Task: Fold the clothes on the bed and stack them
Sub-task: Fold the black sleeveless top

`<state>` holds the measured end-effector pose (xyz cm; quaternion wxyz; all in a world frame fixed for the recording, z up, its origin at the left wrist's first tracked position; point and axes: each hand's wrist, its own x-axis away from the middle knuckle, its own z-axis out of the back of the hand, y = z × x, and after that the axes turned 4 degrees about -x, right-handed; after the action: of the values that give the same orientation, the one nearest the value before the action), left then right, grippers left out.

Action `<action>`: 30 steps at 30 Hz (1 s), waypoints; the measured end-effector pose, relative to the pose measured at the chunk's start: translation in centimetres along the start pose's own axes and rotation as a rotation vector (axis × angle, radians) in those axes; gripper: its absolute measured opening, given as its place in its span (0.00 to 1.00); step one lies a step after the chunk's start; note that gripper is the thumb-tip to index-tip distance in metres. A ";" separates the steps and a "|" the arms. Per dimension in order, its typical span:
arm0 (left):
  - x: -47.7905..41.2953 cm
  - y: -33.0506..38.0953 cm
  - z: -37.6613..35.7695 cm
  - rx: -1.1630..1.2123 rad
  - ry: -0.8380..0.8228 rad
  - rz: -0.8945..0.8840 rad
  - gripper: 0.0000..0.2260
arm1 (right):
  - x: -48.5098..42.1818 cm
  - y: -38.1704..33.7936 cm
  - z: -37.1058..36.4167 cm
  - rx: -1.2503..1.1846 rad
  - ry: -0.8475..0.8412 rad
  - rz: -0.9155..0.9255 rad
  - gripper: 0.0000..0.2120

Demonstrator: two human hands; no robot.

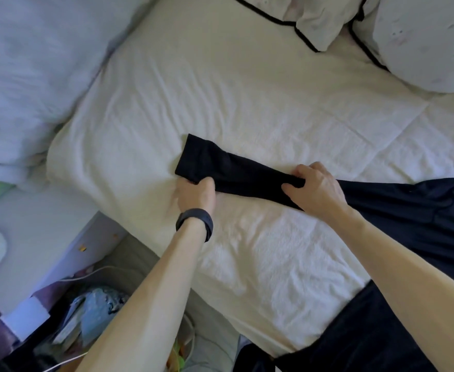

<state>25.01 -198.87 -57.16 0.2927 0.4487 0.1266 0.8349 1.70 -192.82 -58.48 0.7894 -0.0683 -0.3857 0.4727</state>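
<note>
A black long-sleeved garment lies across the right side of the white bed. Its sleeve stretches out to the left over the sheet. My left hand, with a black band on the wrist, pinches the near edge of the sleeve close to the cuff. My right hand grips the sleeve further along, bunching the cloth under its fingers. The garment's lower part hangs over the bed's near edge at the bottom right, partly hidden by my right forearm.
A pale crumpled duvet is piled at the left. Pillows with black piping and a large white pillow lie at the top right. A white bedside table and floor clutter are at the lower left.
</note>
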 end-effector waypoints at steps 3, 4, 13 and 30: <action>-1.0 1.4 -0.4 0.077 -0.030 0.066 0.29 | -0.7 -0.9 0.0 -0.108 -0.070 -0.033 0.12; -1.6 2.1 -0.4 0.134 -0.025 0.091 0.28 | -1.1 -1.3 0.2 -0.169 -0.109 -0.064 0.12; -5.1 11.7 0.0 0.710 -0.345 -0.088 0.08 | -1.9 -2.2 3.3 -0.614 0.382 -0.071 0.06; -7.4 14.3 -3.4 -0.530 -0.069 -0.526 0.17 | 5.2 4.8 -1.3 0.040 0.408 -0.269 0.23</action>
<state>19.98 -214.59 -57.34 0.6071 0.3373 0.0073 0.7194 0.60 -185.70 -58.84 0.9080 -0.0947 -0.2145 0.3471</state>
